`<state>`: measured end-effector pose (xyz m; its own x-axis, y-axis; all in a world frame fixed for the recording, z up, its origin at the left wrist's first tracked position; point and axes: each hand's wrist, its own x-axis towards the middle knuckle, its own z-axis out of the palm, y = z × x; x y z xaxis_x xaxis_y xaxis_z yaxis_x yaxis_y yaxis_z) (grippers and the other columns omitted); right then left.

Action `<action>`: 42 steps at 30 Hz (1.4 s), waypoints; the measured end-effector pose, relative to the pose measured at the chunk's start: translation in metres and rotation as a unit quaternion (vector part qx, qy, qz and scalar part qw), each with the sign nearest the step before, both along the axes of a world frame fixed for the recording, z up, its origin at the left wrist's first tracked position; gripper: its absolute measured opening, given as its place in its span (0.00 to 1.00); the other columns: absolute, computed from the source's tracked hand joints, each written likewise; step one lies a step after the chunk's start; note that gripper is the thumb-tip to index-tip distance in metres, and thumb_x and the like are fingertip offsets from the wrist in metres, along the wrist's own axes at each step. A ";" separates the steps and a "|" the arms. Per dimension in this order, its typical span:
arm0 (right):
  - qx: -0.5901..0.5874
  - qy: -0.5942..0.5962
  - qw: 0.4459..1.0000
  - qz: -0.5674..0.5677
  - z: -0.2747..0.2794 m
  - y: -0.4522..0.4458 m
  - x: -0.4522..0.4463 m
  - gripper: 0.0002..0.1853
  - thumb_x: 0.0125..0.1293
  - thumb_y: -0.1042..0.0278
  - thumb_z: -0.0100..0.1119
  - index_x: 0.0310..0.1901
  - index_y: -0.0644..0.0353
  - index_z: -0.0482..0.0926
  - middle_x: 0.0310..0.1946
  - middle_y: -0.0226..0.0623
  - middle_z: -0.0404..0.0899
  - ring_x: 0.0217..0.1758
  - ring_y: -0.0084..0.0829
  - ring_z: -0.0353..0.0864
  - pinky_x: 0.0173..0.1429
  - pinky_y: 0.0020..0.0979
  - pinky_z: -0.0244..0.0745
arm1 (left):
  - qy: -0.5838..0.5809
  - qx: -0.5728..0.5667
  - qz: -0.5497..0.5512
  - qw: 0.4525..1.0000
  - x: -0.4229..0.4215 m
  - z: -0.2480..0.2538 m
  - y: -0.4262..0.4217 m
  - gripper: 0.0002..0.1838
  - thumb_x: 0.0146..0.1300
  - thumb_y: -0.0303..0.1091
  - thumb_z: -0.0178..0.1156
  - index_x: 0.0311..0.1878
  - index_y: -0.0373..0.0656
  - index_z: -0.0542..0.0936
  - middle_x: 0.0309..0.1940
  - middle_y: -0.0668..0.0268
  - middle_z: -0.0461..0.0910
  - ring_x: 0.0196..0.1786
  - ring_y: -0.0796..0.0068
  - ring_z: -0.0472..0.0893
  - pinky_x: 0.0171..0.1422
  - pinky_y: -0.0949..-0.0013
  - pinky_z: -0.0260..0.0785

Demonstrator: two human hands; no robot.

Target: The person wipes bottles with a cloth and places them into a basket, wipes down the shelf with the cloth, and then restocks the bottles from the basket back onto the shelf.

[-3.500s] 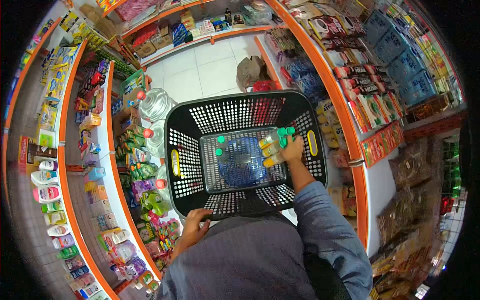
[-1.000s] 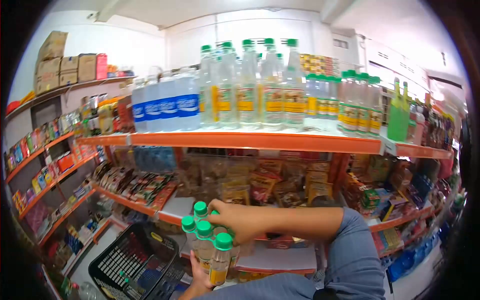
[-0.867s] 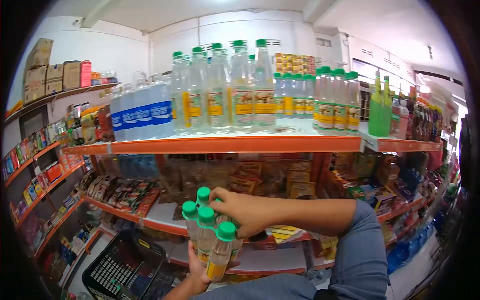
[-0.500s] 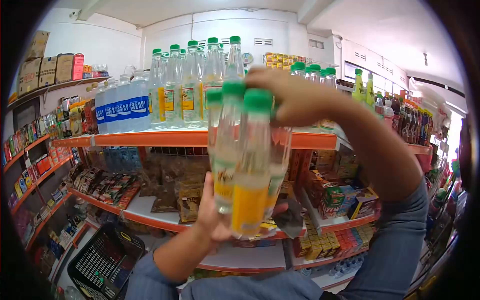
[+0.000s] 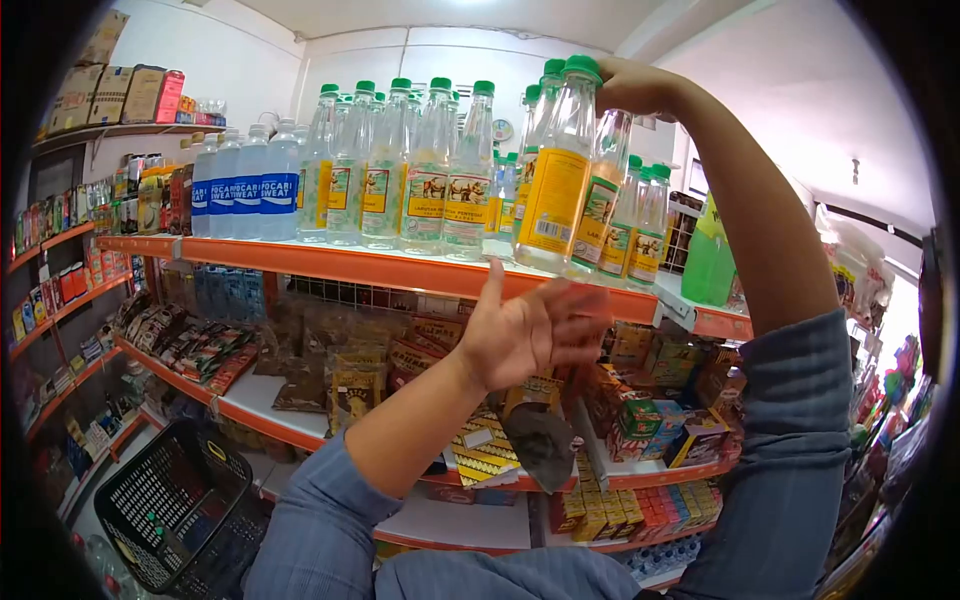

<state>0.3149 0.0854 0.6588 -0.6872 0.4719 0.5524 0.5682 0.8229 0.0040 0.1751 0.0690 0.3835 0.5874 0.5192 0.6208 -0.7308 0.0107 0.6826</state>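
Observation:
My right hand is closed round the necks of a cluster of clear, green-capped bottles with yellow labels. They lean slightly at the front edge of the upper shelf, and whether their bases touch it is hard to tell. Below that edge, my left hand is empty, palm up, its fingers apart and partly blurred. A row of matching bottles stands upright to the left of the held ones. More of the same bottles are just to the right, partly behind my arm.
Pocari Sweat bottles stand at the shelf's left end. A green bottle is on the right-hand shelf. Packets and small boxes fill lower shelves. A black basket sits at lower left.
My right hand has carried the bottles up and away from me to the shelf's front edge. My left hand, formerly supporting their bases, has let go and opened below them.

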 end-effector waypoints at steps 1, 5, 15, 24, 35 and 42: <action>-0.001 -0.020 1.000 -0.024 0.002 0.004 -0.004 0.15 0.53 0.69 0.54 0.43 0.61 0.76 0.34 0.34 0.77 0.37 0.26 0.75 0.41 0.30 0.71 | 0.034 0.006 -0.026 0.999 -0.004 -0.006 0.000 0.50 0.56 0.75 0.13 0.68 0.48 0.57 0.65 0.55 0.62 0.64 0.56 0.67 0.65 0.50 0.59; -0.018 -0.045 0.997 -0.060 0.004 0.023 -0.017 0.14 0.53 0.71 0.54 0.43 0.61 0.74 0.32 0.35 0.77 0.34 0.26 0.76 0.35 0.31 0.73 | 0.216 0.047 0.063 0.973 -0.027 -0.022 -0.001 0.43 0.63 0.69 0.25 0.69 0.43 0.55 0.64 0.57 0.63 0.62 0.58 0.70 0.64 0.55 0.63; -0.042 -0.075 0.992 -0.089 -0.008 0.095 -0.049 0.15 0.45 0.72 0.56 0.38 0.65 0.75 0.30 0.39 0.76 0.30 0.29 0.76 0.33 0.30 0.73 | 0.296 0.129 0.128 0.938 -0.078 -0.027 -0.017 0.33 0.65 0.51 0.50 0.66 0.40 0.61 0.58 0.56 0.69 0.58 0.65 0.73 0.63 0.62 0.63; 0.148 -0.089 0.974 -0.148 -0.032 0.137 -0.060 0.25 0.44 0.64 0.58 0.47 0.67 0.76 0.44 0.50 0.76 0.48 0.43 0.76 0.51 0.36 0.73 | 0.263 0.167 0.189 0.931 -0.106 -0.026 -0.010 0.26 0.65 0.41 0.53 0.63 0.40 0.66 0.53 0.58 0.73 0.55 0.67 0.75 0.61 0.64 0.64; -0.021 -0.139 0.967 -0.210 -0.023 0.124 -0.068 0.20 0.47 0.64 0.56 0.42 0.65 0.78 0.37 0.44 0.80 0.39 0.36 0.79 0.43 0.35 0.74 | 0.215 0.240 0.272 0.907 -0.102 -0.024 0.000 0.17 0.65 0.29 0.53 0.57 0.38 0.72 0.48 0.64 0.74 0.51 0.76 0.74 0.57 0.70 0.65; -0.046 -0.173 0.955 -0.235 -0.015 0.140 -0.069 0.22 0.47 0.63 0.61 0.46 0.63 0.77 0.39 0.41 0.79 0.40 0.34 0.78 0.42 0.35 0.74 | 0.217 0.255 0.275 0.901 -0.100 -0.023 -0.002 0.16 0.65 0.30 0.53 0.56 0.39 0.73 0.46 0.65 0.74 0.50 0.77 0.74 0.56 0.71 0.65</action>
<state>0.2457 0.2253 0.6435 -0.5208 0.8090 0.2725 0.8532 0.4822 0.1989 0.0748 0.0673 0.3602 0.5733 0.5184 0.6345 -0.1920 -0.6679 0.7191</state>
